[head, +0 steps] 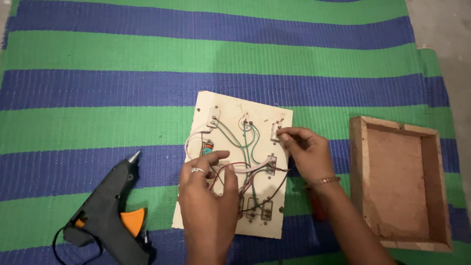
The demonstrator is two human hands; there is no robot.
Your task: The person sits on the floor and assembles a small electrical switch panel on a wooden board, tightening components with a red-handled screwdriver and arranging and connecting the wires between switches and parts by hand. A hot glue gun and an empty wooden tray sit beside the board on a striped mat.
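Observation:
A cream switchboard panel lies back side up on the mat, with white switch backs and green, red, white and brown wires running across it. My left hand, a ring on one finger, rests on the panel's lower left part, fingers on the wires. My right hand, with a bracelet at the wrist, pinches a small white switch back at the panel's right edge. A red-handled tool shows partly under my right forearm.
A black glue gun with an orange trigger and a cord lies at lower left. An open wooden box frame sits to the right. All rests on a green and blue striped mat; bare floor shows at far right.

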